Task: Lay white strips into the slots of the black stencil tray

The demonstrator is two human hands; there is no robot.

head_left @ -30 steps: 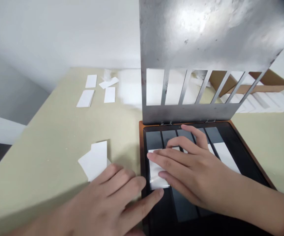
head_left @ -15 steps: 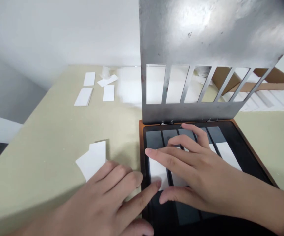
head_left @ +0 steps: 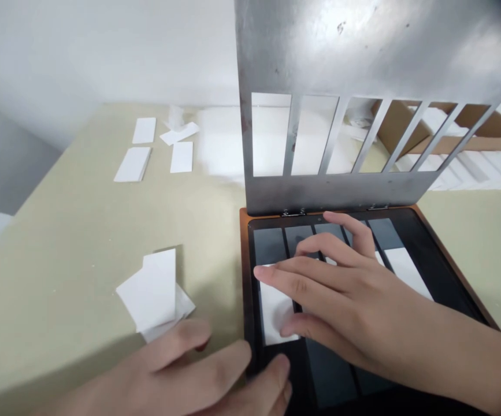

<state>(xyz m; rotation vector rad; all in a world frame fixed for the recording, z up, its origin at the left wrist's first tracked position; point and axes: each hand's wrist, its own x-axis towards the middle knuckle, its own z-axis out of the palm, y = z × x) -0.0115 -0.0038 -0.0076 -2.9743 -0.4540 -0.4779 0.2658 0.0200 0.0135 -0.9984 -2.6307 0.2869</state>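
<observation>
Desk: pale and yellowish, I see the desk (head_left: 81,219) running around the black tray (head_left: 427,254), white wall (head_left: 159,52) beyond.
Right hand: here's my right hand (head_left: 345,289) over the tray, fingers spread, gripping nothing I can see, covering the middle cards.
White card: one white card (head_left: 271,323) lies in the tray's left end, index fingertip at its far edge, thumb by its right side.
Left hand: my left hand (head_left: 215,370), fingers parted, seemingly holding nothing, by the tray's near-left corner, cut off below.
Metal lid: upright metal lid (head_left: 297,52) at the tray's far edge, six slots, top out of frame.
Loose cards: loose cards (head_left: 159,283) overlap left of the tray, three at least.
</observation>
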